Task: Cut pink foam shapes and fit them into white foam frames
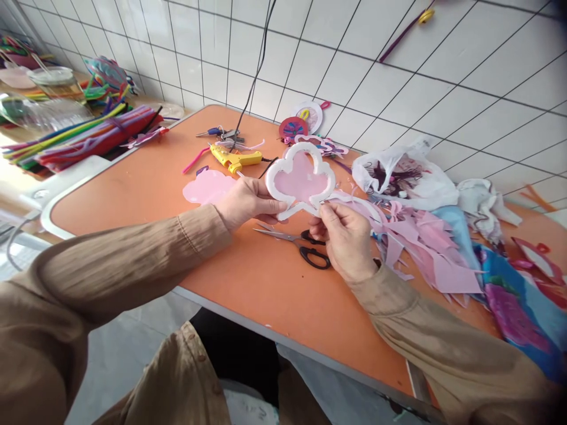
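Note:
Both hands hold up a cloud-shaped pink piece with a white rim [302, 177] above the orange table [150, 171]. My left hand [248, 203] grips its lower left edge, fingers closed on it. My right hand [343, 236] pinches its bottom edge from the right. Black-handled scissors [305, 248] lie on the table right under the hands. A pink cloud-shaped cutout [207, 188] lies flat to the left of my left hand. A yellow glue gun [234, 158] rests behind it, its black cable running up the wall.
Pink and blue paper scraps [425, 248] and a white plastic bag [405, 174] crowd the table's right side. Coloured pipe cleaners [80, 139] are piled at the left on another surface. Round decorated pieces [301, 121] lean near the tiled wall. Keys [221, 134] lie by the glue gun.

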The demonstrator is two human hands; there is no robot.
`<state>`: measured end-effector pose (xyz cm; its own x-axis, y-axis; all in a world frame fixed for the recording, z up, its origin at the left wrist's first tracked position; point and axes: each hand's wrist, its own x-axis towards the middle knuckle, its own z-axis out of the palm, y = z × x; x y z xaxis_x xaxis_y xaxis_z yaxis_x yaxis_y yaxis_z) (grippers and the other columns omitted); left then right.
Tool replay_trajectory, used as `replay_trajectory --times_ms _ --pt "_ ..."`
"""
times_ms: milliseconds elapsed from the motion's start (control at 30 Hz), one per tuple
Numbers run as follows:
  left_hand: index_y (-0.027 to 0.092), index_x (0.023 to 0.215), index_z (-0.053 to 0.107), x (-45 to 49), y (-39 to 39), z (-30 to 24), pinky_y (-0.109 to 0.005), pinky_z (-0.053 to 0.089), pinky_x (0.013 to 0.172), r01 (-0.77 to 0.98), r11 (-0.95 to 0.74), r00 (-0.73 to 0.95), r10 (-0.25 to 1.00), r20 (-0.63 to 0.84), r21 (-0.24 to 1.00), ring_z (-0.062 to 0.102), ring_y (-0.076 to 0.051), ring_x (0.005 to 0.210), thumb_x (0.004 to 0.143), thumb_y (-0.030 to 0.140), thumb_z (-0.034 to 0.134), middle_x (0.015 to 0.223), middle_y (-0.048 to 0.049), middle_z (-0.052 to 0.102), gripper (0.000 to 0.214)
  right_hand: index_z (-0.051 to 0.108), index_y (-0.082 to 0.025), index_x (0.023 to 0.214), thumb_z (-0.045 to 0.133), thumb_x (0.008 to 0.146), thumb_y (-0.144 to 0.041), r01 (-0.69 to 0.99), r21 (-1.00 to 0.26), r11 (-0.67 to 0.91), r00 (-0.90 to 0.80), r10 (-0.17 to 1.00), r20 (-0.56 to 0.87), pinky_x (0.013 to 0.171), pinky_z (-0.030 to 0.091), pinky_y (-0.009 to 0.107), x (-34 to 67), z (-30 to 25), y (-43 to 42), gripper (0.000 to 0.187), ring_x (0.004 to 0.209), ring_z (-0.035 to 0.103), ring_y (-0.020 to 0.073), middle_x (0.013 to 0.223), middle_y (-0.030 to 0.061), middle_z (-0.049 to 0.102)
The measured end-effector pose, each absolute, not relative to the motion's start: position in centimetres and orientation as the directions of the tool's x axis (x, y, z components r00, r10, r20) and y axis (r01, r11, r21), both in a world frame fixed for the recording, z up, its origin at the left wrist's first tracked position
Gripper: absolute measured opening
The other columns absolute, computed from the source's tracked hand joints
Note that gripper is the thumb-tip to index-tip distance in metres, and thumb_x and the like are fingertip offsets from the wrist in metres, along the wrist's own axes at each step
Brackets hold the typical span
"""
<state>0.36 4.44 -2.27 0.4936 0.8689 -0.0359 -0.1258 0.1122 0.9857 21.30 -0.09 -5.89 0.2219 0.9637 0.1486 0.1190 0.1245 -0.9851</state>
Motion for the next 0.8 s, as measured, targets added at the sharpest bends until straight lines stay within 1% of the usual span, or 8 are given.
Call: replay_trajectory --times_ms 167,333,467,567,700,800 --pt "0.011 0.080 0.077 0.35 4.28 -1.97 -0.029 0.063 0.067 -0.122 0.090 0.494 0.869 -0.019 0.988 0.072 -0.016 0.066 0.062 0.037 0.096 0.073 -0.0068 0.076 0.037 0.064 -0.026 0.069 0.079 0.082 -0.055 0.118 -0.983 0.140 0.207 0.965 0.162 0.041 0.048 0.029 21.21 -5.85 -0.11 0.035 0.049 0.061 0.0157 0.063 0.0020 0.067" --pt "0.011 0.079 0.077 0.37 4.14 -1.77 -0.029 0.063 0.065 -0.097 0.051 0.476 0.880 0.001 0.994 0.071 -0.016 0.063 0.066 0.037 0.094 0.071 -0.0068 0.075 0.033 0.063 -0.025 0.069 0.080 0.080 -0.056 0.109 -0.984 0.138 0.205 0.966 0.158 0.041 0.048 0.027 21.05 -5.93 -0.03 0.037 0.048 0.060 0.0146 0.062 0.0016 0.068" --pt "0.011 0.078 0.077 0.38 4.10 -1.77 -0.028 0.062 0.064 -0.102 0.066 0.464 0.886 -0.011 0.993 0.072 -0.017 0.066 0.064 0.039 0.095 0.071 -0.0077 0.076 0.036 0.062 -0.022 0.070 0.081 0.077 -0.057 0.102 -0.987 0.127 0.238 0.960 0.149 0.042 0.048 0.024 20.76 -5.62 -0.20 0.040 0.047 0.060 0.0116 0.060 -0.0007 0.067" --pt "0.011 0.076 0.076 0.42 4.11 -1.80 -0.028 0.062 0.064 -0.100 0.078 0.454 0.891 -0.024 0.992 0.072 -0.017 0.064 0.060 0.041 0.097 0.071 -0.0075 0.075 0.040 0.065 -0.023 0.074 0.079 0.080 -0.054 0.120 -0.983 0.137 0.259 0.952 0.164 0.043 0.050 0.023 20.78 -5.53 -0.28 0.035 0.047 0.061 0.0107 0.062 -0.0016 0.068" --pt "0.012 0.077 0.077 0.48 4.23 -1.90 -0.028 0.062 0.066 -0.098 0.078 0.445 0.895 -0.027 0.992 0.071 -0.017 0.066 0.057 0.042 0.098 0.072 -0.0066 0.075 0.042 0.068 -0.028 0.072 0.077 0.085 -0.044 0.158 -0.962 0.221 0.232 0.939 0.254 0.042 0.049 0.026 21.12 -5.70 -0.12 0.022 0.048 0.062 0.0128 0.063 -0.0006 0.069" --pt "0.012 0.079 0.077 0.44 4.35 -2.08 -0.028 0.062 0.069 -0.102 0.087 0.429 0.903 -0.035 0.991 0.070 -0.016 0.067 0.056 0.040 0.099 0.074 -0.0065 0.076 0.042 0.068 -0.028 0.071 0.075 0.086 -0.039 0.174 -0.956 0.235 0.237 0.933 0.272 0.042 0.049 0.026 21.18 -5.55 -0.10 0.021 0.048 0.062 0.0132 0.061 -0.0005 0.068"
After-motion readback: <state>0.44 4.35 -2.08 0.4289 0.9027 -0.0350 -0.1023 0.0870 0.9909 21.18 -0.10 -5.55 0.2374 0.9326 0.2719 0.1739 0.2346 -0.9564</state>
